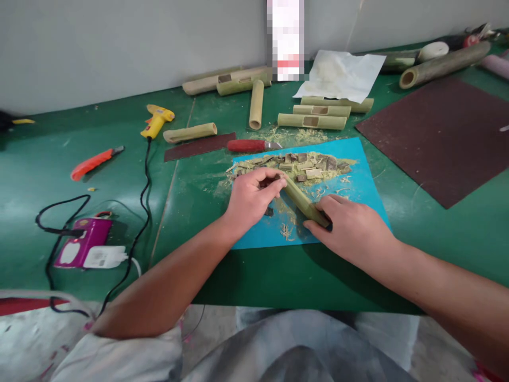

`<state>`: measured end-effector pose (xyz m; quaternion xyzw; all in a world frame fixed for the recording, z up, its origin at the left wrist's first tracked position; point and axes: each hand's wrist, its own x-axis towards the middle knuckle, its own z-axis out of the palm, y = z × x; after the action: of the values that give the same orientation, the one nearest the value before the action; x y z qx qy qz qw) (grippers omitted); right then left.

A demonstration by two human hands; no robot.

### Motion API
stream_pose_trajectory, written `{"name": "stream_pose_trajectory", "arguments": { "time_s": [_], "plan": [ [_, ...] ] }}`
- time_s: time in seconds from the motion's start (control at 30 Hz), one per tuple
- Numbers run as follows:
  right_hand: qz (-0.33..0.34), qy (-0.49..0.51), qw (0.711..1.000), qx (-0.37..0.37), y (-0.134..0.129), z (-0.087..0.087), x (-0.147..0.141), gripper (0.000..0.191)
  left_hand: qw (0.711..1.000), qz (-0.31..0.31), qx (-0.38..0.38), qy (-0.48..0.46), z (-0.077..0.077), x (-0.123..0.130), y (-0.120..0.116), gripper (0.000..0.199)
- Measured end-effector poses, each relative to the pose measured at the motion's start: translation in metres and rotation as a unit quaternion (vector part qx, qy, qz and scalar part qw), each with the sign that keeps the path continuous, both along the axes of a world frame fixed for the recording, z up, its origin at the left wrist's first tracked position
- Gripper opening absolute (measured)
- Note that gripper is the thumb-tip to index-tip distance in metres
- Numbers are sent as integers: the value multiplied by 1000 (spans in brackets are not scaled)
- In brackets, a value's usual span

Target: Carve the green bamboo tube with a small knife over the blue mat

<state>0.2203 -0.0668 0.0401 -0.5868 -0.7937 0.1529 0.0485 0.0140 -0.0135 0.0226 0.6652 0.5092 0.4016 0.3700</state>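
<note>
A piece of green bamboo tube [299, 197] is held at a slant over the blue sheet [368, 183]. My right hand [350, 223] is closed round its near end, thumb on the near side. At the far end, the fingers of my left hand [254, 199] pinch the bamboo; a small dark patch shows by the fingertips, too hidden to name. Behind my hands, bamboo chips and shavings [314, 172] lie heaped on the sheet. A red-handled knife [248, 145] rests just beyond the sheet's far edge.
Cut bamboo tubes [312, 122] lie at the back, with white paper [338, 74] over some. A dark brown sheet [441, 138] is at right. On the left are a corded yellow glue gun [157, 121], an orange cutter [95, 163] and a purple power strip [89, 241].
</note>
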Motion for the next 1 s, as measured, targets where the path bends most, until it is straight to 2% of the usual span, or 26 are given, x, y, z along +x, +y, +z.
{"name": "stream_pose_trajectory", "arguments": {
  "time_s": [0.2,0.37,0.47,0.63,0.83,1.0],
  "plan": [
    [0,5,1000,-7,1,0,0,19,990,-21,118,75,6,-2,-1,16],
    [-3,0,1000,-16,1,1,0,18,990,-2,114,83,0,-3,2,16],
    [-1,-4,1000,-16,0,1,0,18,986,27,128,104,-4,-6,7,8],
    [1,-4,1000,-7,0,1,1,20,963,31,207,170,-3,-9,8,5],
    [0,-32,999,25,1,2,2,19,938,-3,257,231,-4,-11,11,11],
    [-3,-35,999,35,0,0,2,21,884,-36,327,333,-7,-11,14,18]
  ]
}}
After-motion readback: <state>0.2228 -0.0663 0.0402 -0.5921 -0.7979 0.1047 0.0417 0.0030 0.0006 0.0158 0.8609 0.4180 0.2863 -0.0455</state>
